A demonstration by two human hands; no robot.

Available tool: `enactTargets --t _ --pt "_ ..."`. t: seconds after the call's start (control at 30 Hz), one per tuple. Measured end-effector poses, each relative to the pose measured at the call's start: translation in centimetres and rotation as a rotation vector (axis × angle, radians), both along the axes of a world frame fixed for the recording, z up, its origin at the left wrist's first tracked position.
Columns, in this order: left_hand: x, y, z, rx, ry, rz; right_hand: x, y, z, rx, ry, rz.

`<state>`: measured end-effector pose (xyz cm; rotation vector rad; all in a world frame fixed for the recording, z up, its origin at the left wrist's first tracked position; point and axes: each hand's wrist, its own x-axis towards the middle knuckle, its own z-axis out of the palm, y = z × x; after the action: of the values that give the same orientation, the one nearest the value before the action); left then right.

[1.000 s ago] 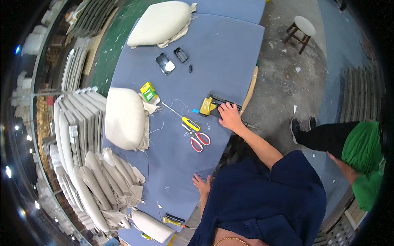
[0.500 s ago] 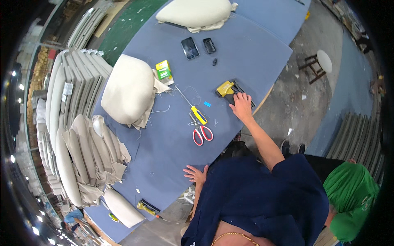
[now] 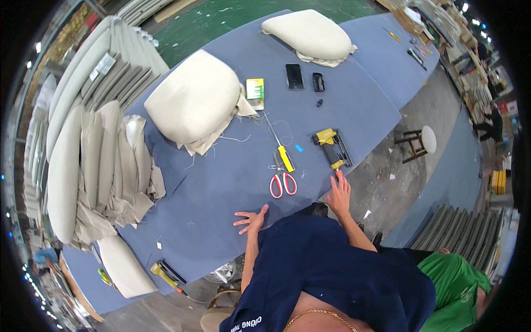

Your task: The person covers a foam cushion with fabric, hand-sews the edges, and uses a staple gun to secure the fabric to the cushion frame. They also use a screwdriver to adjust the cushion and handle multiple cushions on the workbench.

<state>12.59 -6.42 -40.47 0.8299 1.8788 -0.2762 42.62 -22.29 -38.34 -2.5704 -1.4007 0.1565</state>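
Note:
My left hand (image 3: pixel 251 220) is at the near edge of the blue-grey table (image 3: pixel 215 182), fingers spread and holding nothing. My right hand (image 3: pixel 339 195) is over the table's right edge with its fingers apart. Just beyond its fingertips lies a yellow and black staple gun (image 3: pixel 333 148); I cannot tell whether they touch. Between the hands, farther in, are scissors (image 3: pixel 283 184) with red and white handles. A yellow-handled screwdriver (image 3: pixel 286 159) lies against them. Left of the screwdriver tip rests a cream fabric-covered cushion (image 3: pixel 193 102), with a yellow and green box (image 3: pixel 255 93) beside it.
Another cream cushion (image 3: pixel 310 34) sits at the far side near a phone (image 3: pixel 294 76) and a small black device (image 3: pixel 318 82). Covered panels (image 3: pixel 105 166) are stacked at left. A second staple gun (image 3: pixel 167 274) lies near left. A stool (image 3: pixel 417 144) and a green-clad person (image 3: pixel 453 290) are at right.
My right hand has come off the staple gun and drawn back toward me. My left hand is still open at the table edge. The whole view has shifted and turned.

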Motion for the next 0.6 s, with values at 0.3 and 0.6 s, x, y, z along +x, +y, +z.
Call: enactTargets --t 0.3,0.6 --pt "-5.7 4.7 -5.3 0.533 -0.015 -0.316 -2.9 -3.0 -0.4 -0.070 0.141 -0.136" --pt "-4.3 17.9 0.4 0.173 0.105 -0.186 -6.5 11.6 3.0 0.120 0.531 0.084"
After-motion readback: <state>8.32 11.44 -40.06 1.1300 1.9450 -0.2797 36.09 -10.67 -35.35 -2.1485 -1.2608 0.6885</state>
